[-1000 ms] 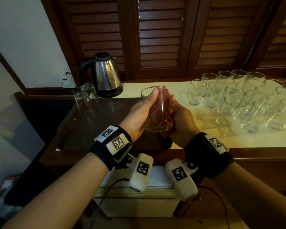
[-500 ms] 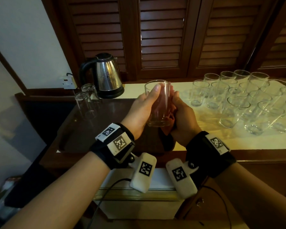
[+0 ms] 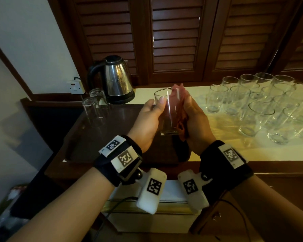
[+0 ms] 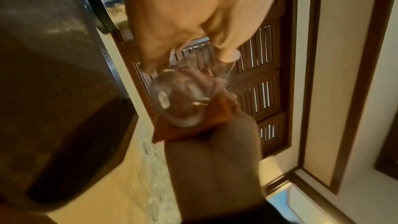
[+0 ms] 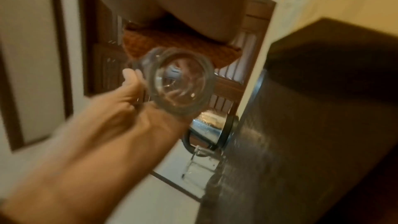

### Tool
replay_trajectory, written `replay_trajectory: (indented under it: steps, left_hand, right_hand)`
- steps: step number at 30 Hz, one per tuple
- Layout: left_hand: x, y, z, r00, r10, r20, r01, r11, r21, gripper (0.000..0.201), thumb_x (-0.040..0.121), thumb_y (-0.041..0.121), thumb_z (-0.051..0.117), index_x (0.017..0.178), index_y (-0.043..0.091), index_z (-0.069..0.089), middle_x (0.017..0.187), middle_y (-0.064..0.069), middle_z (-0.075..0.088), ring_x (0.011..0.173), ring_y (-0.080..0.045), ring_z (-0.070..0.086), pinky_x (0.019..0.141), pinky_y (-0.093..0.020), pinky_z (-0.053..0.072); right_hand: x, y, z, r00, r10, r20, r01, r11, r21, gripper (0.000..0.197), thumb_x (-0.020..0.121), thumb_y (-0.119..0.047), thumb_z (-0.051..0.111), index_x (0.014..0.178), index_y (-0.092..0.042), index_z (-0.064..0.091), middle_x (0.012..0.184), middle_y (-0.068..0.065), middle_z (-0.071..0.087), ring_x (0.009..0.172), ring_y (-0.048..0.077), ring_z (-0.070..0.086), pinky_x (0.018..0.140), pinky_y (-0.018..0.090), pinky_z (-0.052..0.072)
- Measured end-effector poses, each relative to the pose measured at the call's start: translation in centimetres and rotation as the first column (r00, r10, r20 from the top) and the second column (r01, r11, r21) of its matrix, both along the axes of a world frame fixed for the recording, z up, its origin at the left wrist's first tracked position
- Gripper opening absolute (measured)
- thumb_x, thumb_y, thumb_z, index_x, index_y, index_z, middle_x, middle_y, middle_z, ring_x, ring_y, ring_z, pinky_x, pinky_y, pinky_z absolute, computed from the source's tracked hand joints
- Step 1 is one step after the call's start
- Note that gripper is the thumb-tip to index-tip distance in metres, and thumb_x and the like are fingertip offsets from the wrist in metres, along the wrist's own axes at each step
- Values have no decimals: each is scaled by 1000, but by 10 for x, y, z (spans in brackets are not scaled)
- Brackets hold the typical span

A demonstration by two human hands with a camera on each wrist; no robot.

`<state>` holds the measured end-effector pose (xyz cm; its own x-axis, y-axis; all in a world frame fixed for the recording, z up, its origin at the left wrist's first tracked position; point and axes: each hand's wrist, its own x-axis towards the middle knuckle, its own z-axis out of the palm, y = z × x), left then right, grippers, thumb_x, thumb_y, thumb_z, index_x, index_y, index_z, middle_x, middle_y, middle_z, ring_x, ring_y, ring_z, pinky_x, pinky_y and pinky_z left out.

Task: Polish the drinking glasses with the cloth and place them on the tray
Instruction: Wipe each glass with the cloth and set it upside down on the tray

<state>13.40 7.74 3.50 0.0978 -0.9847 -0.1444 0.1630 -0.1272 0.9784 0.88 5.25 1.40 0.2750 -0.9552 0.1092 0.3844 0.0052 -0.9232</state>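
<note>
From the head view, the left hand (image 3: 148, 119) curls around an upright glass (image 3: 168, 112) held above the dark tray (image 3: 98, 137), while the right hand (image 3: 197, 123) presses a reddish cloth (image 3: 179, 117) against its other side. The left wrist view shows the cloth (image 4: 193, 125) bunched against the glass (image 4: 178, 98). In the right wrist view, the left hand's fingers (image 5: 131, 76) wrap the glass (image 5: 176, 84) near the kettle (image 5: 211, 129).

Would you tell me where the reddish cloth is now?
In the head view, the reddish cloth sits centre frame, pressed by the right hand against the clear glass.
</note>
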Motion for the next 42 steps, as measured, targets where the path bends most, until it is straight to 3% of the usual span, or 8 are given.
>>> replay_trajectory:
  steps: [3, 7, 11, 19, 23, 28, 33, 42]
  left_hand:
    - [-9, -3, 1, 996, 69, 60, -70, 997, 18, 59, 101, 42, 49, 154, 27, 28, 146, -5, 51, 132, -25, 50, 111, -52, 40]
    - [-12, 3, 4, 991, 45, 125, -49, 998, 31, 71, 91, 52, 62, 150, 21, 36, 135, -2, 56, 123, -20, 54, 107, -44, 44]
    - [-5, 12, -1, 993, -111, -45, 113, 991, 67, 33, 97, 44, 53, 118, 20, 61, 103, -3, 75, 94, -18, 73, 83, -39, 59]
    - [-24, 13, -1, 1000, 3, 29, -3, 1000, 0, 59, 95, 40, 61, 146, 17, 41, 129, -1, 63, 119, -16, 59, 99, -42, 50]
    - [-24, 17, -4, 999, -4, 47, 5, 1000, -22, 68, 80, 51, 71, 136, 18, 51, 122, -1, 67, 110, -15, 65, 94, -39, 54]
    - [-15, 23, -1, 993, -113, -32, 114, 993, 37, 81, 70, 60, 63, 140, 20, 51, 124, -9, 68, 115, -25, 65, 102, -49, 49]
    - [-31, 25, -5, 995, 52, 85, -52, 999, 8, 57, 86, 43, 71, 134, 22, 50, 121, 3, 66, 112, -15, 62, 101, -44, 50]
    - [-33, 22, -17, 998, 57, -22, -58, 998, -38, 54, 70, 40, 85, 116, 15, 70, 107, -5, 75, 103, -20, 72, 96, -45, 55]
  right_hand:
    - [9, 0, 2, 994, -78, -76, 69, 991, -115, 45, 110, -32, 25, 151, -22, 41, 119, -26, 59, 102, -17, 61, 79, 10, 52]
    - [9, 3, -6, 997, -10, -83, 2, 995, -101, 37, 107, -42, 28, 137, -41, 50, 126, -17, 63, 113, 1, 62, 87, 21, 53]
    - [-5, 8, -13, 991, 107, 85, -116, 986, 121, 49, 107, -43, 27, 138, -19, 55, 120, 8, 72, 109, 21, 70, 84, 35, 59]
    - [-8, 12, -7, 994, -63, -86, 52, 992, -117, 43, 111, -33, 23, 146, -23, 47, 132, 7, 64, 121, 19, 64, 93, 33, 57]
    - [-7, 20, -9, 999, -11, -34, 11, 1000, -7, 45, 110, -36, 26, 143, -21, 51, 134, 10, 65, 123, 23, 63, 98, 38, 55]
    - [-19, 20, -9, 990, 88, 112, -107, 980, 171, 48, 107, -44, 27, 128, -17, 60, 109, 9, 76, 100, 22, 73, 78, 36, 59]
    - [-10, 20, -6, 995, -91, -48, 87, 993, -85, 46, 110, -35, 24, 146, -17, 46, 144, 15, 54, 128, 31, 58, 102, 43, 53]
    - [-13, 34, -10, 999, -31, 32, 27, 992, 123, 51, 109, -37, 26, 137, -7, 57, 125, 16, 69, 118, 26, 67, 98, 39, 56]
